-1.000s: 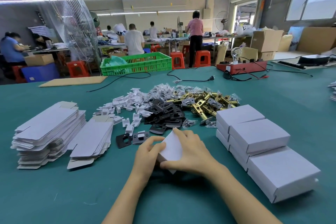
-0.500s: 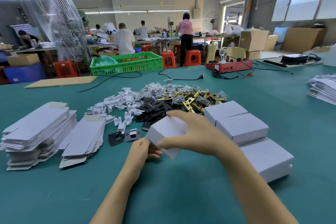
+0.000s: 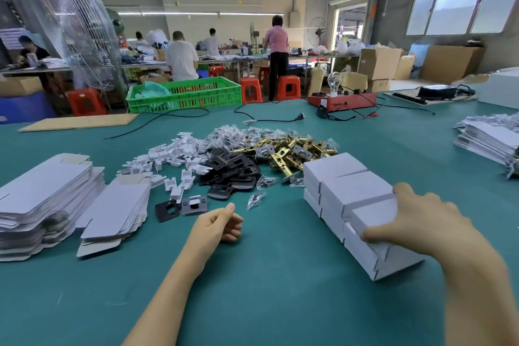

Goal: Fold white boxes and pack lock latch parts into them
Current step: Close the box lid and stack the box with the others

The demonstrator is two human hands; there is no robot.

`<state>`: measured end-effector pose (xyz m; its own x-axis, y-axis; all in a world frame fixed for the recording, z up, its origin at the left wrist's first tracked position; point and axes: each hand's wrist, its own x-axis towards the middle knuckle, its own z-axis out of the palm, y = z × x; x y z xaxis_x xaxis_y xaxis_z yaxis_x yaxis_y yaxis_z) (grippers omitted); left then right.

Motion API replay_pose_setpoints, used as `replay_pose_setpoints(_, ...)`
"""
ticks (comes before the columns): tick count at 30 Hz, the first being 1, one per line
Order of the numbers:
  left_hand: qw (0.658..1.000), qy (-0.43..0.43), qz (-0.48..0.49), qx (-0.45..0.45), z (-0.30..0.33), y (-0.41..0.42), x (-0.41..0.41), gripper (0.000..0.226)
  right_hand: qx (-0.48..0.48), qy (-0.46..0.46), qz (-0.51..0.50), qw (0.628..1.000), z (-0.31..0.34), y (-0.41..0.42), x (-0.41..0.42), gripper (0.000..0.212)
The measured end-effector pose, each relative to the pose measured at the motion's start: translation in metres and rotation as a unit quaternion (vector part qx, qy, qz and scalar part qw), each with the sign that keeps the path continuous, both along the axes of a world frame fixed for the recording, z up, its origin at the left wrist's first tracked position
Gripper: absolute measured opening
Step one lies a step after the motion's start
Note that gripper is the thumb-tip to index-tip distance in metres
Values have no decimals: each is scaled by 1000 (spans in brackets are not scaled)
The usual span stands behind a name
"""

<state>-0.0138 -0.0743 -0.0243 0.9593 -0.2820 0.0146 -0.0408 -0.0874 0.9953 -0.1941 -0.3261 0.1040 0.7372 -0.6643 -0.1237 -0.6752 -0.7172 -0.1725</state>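
Head view, lower right of frame: my right hand point(image 3: 415, 222) has its grip around a white box point(image 3: 373, 215), setting it onto the stack of boxes point(image 3: 345, 177); I should square its edges. Left hand point(image 3: 217, 223) rests released on the worktop point(image 3: 280, 275). Latch parts point(image 3: 292, 149) lie beyond, mid-frame.

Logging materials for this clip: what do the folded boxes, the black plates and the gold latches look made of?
Boxes: thin white card, matte, with crisp fold edges; a grey-brown inner face shows on the flat blanks. Black plates: probably stamped metal with a dark satin coat, thin and flat with punched holes. Latches: metal, brass-coloured and shiny, with silver faceplates; whether plated or solid brass cannot be told.
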Motion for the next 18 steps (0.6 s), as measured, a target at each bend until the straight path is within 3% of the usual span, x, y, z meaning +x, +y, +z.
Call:
replay_pose_setpoints(5, 1000, 9, 3, -7, 1, 0, 0, 42, 34, 1, 8, 999, -9, 2, 14, 100)
replay_pose_setpoints(14, 1000, 12, -3, -21, 0, 0, 1, 38, 47, -6, -11, 999, -14, -4, 19, 79)
replay_pose_setpoints(18, 1000, 13, -4, -23, 0, 1, 1, 36, 23, 23, -3, 999, -10, 1, 17, 89)
